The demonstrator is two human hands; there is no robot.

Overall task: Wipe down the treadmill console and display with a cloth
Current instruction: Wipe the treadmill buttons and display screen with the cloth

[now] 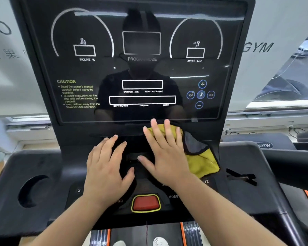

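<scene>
The right hand (pixel 167 157) hides much of the cloth (pixel 205 163); the left hand (pixel 105 167), at its wrist, cuts off the PROG label (pixel 119 201).

Above and behind the right hand (pixel 167 157), frosted window panels (pixel 20 82) glow with pale daylight. Up to its right, grey lettering (pixel 258 47) on the frosting reads GYM. Farther right, a clear strip of glass (pixel 295 77) shows blurred shapes outside. A white sill (pixel 30 124) runs well to the left. A neighbouring black machine (pixel 267 144) stands to the right.
</scene>
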